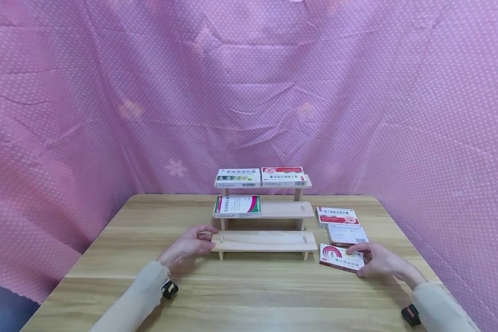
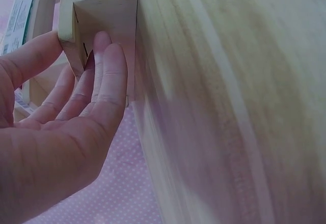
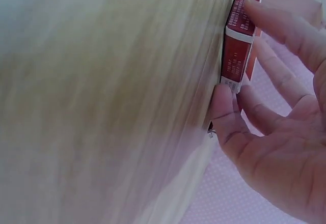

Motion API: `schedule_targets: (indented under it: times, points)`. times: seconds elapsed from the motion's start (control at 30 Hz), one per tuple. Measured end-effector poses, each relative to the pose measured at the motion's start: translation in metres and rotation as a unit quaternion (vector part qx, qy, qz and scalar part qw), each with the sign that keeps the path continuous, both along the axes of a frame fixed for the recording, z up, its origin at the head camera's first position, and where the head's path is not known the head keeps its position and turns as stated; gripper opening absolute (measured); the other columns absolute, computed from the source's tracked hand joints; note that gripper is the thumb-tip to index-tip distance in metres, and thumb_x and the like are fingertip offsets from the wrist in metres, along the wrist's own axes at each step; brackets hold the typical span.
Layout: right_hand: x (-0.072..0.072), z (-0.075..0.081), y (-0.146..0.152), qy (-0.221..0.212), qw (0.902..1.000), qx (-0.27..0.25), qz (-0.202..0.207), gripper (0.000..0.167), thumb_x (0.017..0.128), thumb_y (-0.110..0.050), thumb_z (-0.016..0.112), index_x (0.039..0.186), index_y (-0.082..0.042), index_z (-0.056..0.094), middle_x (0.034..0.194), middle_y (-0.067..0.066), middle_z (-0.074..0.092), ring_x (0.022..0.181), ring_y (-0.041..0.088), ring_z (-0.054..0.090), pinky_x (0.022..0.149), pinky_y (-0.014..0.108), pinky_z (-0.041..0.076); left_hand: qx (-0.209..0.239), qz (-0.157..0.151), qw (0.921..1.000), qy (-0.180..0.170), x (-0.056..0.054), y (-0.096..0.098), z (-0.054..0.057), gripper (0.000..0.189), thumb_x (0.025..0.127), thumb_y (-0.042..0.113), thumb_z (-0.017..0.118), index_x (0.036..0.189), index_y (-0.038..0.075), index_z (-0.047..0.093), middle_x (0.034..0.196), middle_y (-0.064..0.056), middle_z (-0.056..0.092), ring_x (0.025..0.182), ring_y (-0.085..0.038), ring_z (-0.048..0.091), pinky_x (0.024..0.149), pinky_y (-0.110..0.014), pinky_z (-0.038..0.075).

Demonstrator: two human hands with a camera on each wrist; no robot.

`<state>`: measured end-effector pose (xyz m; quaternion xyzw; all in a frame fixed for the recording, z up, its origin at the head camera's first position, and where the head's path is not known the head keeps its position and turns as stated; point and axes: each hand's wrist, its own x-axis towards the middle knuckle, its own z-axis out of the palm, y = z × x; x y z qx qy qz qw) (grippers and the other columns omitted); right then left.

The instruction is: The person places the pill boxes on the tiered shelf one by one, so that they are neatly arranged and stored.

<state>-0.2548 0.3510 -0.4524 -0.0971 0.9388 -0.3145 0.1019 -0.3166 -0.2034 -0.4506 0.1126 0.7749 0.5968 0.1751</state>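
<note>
My left hand (image 1: 189, 243) grips the left end of the lowest board of a three-step wooden stand (image 1: 263, 240). In the left wrist view its fingers (image 2: 111, 76) curl beneath the board's end. Over on the right, my right hand (image 1: 379, 262) holds the right end of a white medicine box (image 1: 336, 256) with a maroon arc design, lying on the table beside the stand. The right wrist view shows fingertips against the box's dark red sides (image 3: 237, 56). Behind that box lie a white medicine box (image 1: 346, 234) and a red-and-white one (image 1: 338, 216).
The stand's top step carries a white-green medicine box (image 1: 238, 177) and a red-and-white box (image 1: 283, 176). A green-and-magenta box (image 1: 238, 205) lies on the left of the middle step. A pink dotted curtain (image 1: 249, 92) hangs around the wooden table (image 1: 249, 295).
</note>
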Motion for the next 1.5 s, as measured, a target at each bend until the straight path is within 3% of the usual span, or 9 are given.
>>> schedule_targets:
  times: [0.17, 0.37, 0.47, 0.6, 0.73, 0.97, 1.2, 1.4, 1.5]
  points:
    - [-0.003, 0.002, 0.001, -0.008, 0.9999, 0.0, -0.006, 0.065, 0.063, -0.017, 0.086, 0.125, -0.016, 0.066, 0.133, 0.03, 0.054, 0.118, 0.039, 0.054, 0.095, 0.06, 0.046, -0.002, -0.004, 1.0, -0.003, -0.001, 0.0, -0.001, 0.055, 0.084, 0.0, 0.067, 0.136, -0.004, 0.047, 0.126, -0.026, 0.058, 0.1, -0.022, 0.065, 0.096, -0.046, 0.055]
    - [-0.009, 0.009, 0.008, -0.01, 0.9967, -0.08, 0.004, 0.064, 0.075, -0.02, 0.081, 0.133, -0.004, 0.059, 0.127, 0.022, 0.059, 0.11, 0.026, 0.058, 0.086, 0.026, 0.052, 0.001, -0.003, 1.0, -0.006, -0.003, 0.0, -0.001, 0.054, 0.085, -0.001, 0.066, 0.135, -0.004, 0.047, 0.122, -0.026, 0.06, 0.096, -0.022, 0.066, 0.095, -0.047, 0.055]
    - [-0.012, 0.012, 0.012, 0.003, 0.9949, -0.101, -0.001, 0.062, 0.079, -0.023, 0.08, 0.134, -0.003, 0.058, 0.13, 0.024, 0.059, 0.116, 0.029, 0.057, 0.087, 0.016, 0.05, 0.006, -0.001, 0.9999, -0.011, -0.003, 0.0, -0.001, 0.054, 0.085, -0.002, 0.065, 0.135, -0.005, 0.047, 0.122, -0.026, 0.06, 0.095, -0.022, 0.067, 0.094, -0.047, 0.056]
    - [-0.014, 0.015, 0.017, 0.017, 0.9921, -0.122, -0.02, 0.061, 0.082, -0.027, 0.077, 0.134, -0.002, 0.057, 0.138, 0.03, 0.052, 0.127, 0.037, 0.052, 0.09, 0.015, 0.049, 0.006, 0.002, 0.9999, -0.016, -0.003, 0.0, -0.001, 0.054, 0.085, -0.002, 0.066, 0.135, -0.004, 0.047, 0.122, -0.026, 0.06, 0.094, -0.022, 0.067, 0.093, -0.046, 0.056]
    - [-0.014, 0.019, 0.022, 0.044, 0.9849, -0.163, -0.04, 0.058, 0.085, -0.025, 0.076, 0.134, 0.001, 0.057, 0.137, 0.026, 0.055, 0.119, 0.019, 0.059, 0.086, 0.015, 0.05, 0.007, 0.0, 0.9999, -0.015, -0.004, 0.0, -0.002, 0.054, 0.085, -0.001, 0.066, 0.135, -0.004, 0.047, 0.122, -0.025, 0.061, 0.095, -0.022, 0.067, 0.093, -0.046, 0.056]
    - [-0.018, 0.024, 0.02, 0.067, 0.9686, -0.237, -0.03, 0.049, 0.091, -0.015, 0.068, 0.133, 0.006, 0.055, 0.118, -0.019, 0.066, 0.104, -0.007, 0.059, 0.086, 0.013, 0.049, 0.004, 0.001, 0.9999, -0.016, -0.003, -0.001, -0.002, 0.054, 0.085, -0.001, 0.066, 0.135, -0.003, 0.047, 0.125, -0.027, 0.059, 0.096, -0.022, 0.066, 0.094, -0.047, 0.055]
    - [-0.024, 0.036, 0.001, 0.081, 0.976, -0.194, -0.058, 0.056, 0.089, -0.032, 0.072, 0.135, -0.004, 0.058, 0.141, 0.015, 0.055, 0.107, -0.018, 0.047, 0.089, 0.006, 0.04, 0.002, 0.0, 0.9999, -0.014, -0.003, -0.001, -0.001, 0.054, 0.085, 0.0, 0.067, 0.135, -0.003, 0.048, 0.125, -0.026, 0.059, 0.097, -0.023, 0.066, 0.094, -0.046, 0.056]
    - [-0.038, 0.034, -0.026, 0.075, 0.9641, -0.252, -0.034, 0.053, 0.089, -0.023, 0.072, 0.134, 0.001, 0.057, 0.131, -0.002, 0.062, 0.106, -0.007, 0.057, 0.087, 0.011, 0.048, 0.003, -0.007, 1.0, -0.004, -0.002, -0.001, 0.0, 0.052, 0.085, 0.0, 0.066, 0.135, -0.003, 0.049, 0.124, -0.026, 0.06, 0.096, -0.023, 0.067, 0.091, -0.044, 0.058]
    - [-0.047, 0.035, -0.039, 0.075, 0.9636, -0.255, -0.025, 0.055, 0.086, -0.024, 0.075, 0.133, -0.001, 0.059, 0.128, 0.001, 0.066, 0.104, -0.003, 0.061, 0.087, 0.012, 0.049, 0.004, -0.01, 0.9999, -0.002, -0.002, -0.001, -0.001, 0.052, 0.086, 0.0, 0.065, 0.135, -0.003, 0.048, 0.123, -0.026, 0.06, 0.097, -0.023, 0.066, 0.091, -0.044, 0.057]
